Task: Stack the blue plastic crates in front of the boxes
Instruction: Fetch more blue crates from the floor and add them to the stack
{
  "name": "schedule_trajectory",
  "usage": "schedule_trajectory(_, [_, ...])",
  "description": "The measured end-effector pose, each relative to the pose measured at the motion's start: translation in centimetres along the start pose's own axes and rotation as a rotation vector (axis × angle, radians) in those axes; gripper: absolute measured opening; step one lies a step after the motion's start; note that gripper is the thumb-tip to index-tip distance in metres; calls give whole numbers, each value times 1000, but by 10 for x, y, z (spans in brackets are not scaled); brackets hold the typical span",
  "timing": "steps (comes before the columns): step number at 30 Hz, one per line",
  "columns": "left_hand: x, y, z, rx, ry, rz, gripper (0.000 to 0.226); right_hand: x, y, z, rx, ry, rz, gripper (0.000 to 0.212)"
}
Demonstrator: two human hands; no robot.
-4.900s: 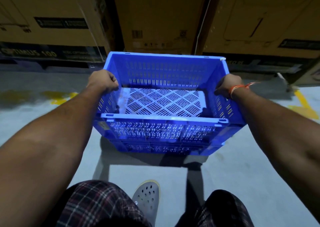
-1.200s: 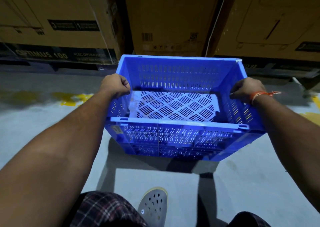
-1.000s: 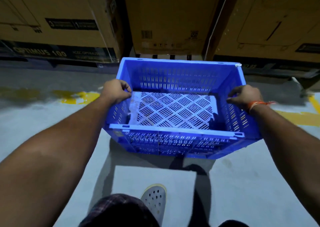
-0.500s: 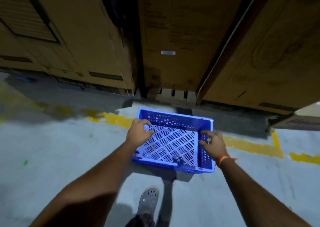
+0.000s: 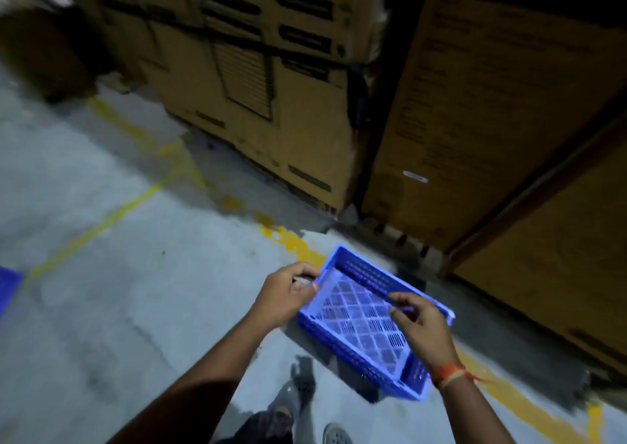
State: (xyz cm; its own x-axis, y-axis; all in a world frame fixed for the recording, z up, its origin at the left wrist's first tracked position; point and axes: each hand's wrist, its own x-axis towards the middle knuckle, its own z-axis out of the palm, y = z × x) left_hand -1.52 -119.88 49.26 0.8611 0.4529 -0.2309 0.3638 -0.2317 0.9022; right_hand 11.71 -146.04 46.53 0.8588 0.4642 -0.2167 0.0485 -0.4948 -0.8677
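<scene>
A blue plastic crate (image 5: 356, 358) with a lattice bottom sits on the grey floor just in front of the tall cardboard boxes (image 5: 271, 104). The view is blurred. My left hand (image 5: 288, 294) hovers by the crate's far left corner with its fingers loosely curled and nothing in them. Over the crate's right side is my right hand (image 5: 420, 324), fingers relaxed and spread, an orange thread on its wrist. Neither hand plainly grips the rim.
More large cardboard boxes (image 5: 492, 121) rise at the right, with a dark gap between them. Yellow floor lines (image 5: 101, 219) cross the concrete. A blue object (image 5: 8, 287) shows at the left edge. My feet (image 5: 302, 386) stand just behind the crate.
Both hands gripped the crate's side rims, lowered it to the floor and let go. They now hang over it. The view has risen and swung left.
</scene>
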Motion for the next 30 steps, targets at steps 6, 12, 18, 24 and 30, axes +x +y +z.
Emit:
schedule_trajectory(6, [-68,-38,-61,-94,265,-134,15,16,-27,51,-43,-252,-78,22])
schedule_trajectory(12, [-149,-84,-141,-324,596,-268,19,25,-88,169,-130,-588,-254,17])
schedule_trajectory(18, [-217,-127,-229,-421,871,-379,22,29,-181,303,-201,-804,-407,14])
schedule_trajectory(24, [-239,-163,-323,-403,1031,-450,26,18,-246,413,-207,-921,-457,14])
schedule_trajectory(30, [-225,-194,-396,-285,1117,-435,14,39,-288,493,-274,-1032,-458,18])
